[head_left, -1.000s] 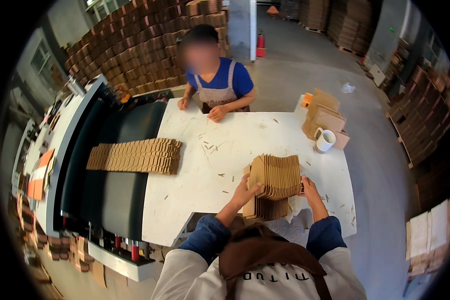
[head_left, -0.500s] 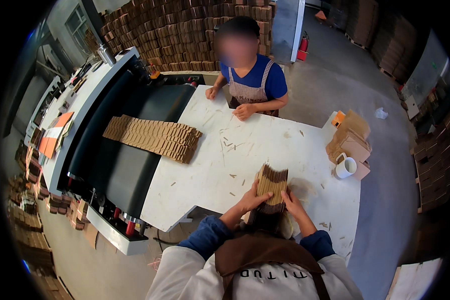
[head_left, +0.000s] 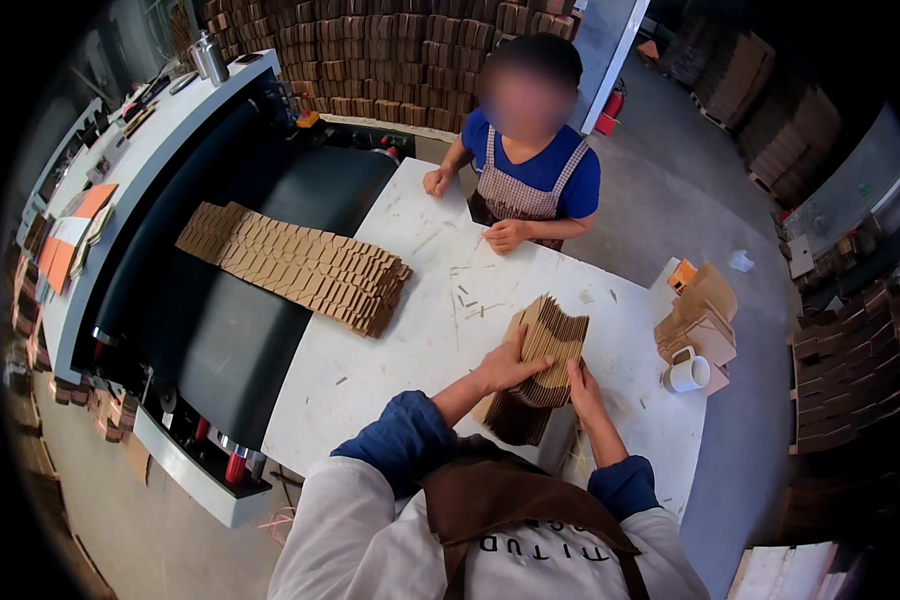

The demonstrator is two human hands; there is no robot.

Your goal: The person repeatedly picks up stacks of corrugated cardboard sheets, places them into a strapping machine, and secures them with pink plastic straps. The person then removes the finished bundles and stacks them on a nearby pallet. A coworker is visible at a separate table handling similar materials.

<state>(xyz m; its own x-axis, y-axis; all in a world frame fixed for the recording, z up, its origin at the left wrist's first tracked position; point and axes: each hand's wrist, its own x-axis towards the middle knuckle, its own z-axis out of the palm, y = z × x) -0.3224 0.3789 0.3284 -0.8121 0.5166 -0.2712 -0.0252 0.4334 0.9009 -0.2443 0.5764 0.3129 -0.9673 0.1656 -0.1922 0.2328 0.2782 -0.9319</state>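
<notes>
A thick stack of brown corrugated cardboard pieces [head_left: 557, 335] with notched, wavy edges is held between my hands above the white table. My left hand [head_left: 508, 366] grips its left side, with the thumb laid across the near part of the stack. On the right side my right hand [head_left: 584, 392] closes round it, fingers partly hidden. Just below and nearer my apron, more dark-edged cardboard pieces [head_left: 515, 416] show; I cannot tell whether they belong to the same stack.
A fanned row of cardboard pieces [head_left: 295, 265] lies across the black conveyor belt [head_left: 235, 350] and the white table [head_left: 345, 400]. Across the table stands a person [head_left: 535, 170] in a checked apron. A white mug [head_left: 686, 371] stands at the right beside brown paper [head_left: 708, 305]. Cardboard scraps dot the tabletop.
My hands have moved the held stack away from my body, further over the table. My view has shifted a little. The other person's hands stay at the table's far edge.
</notes>
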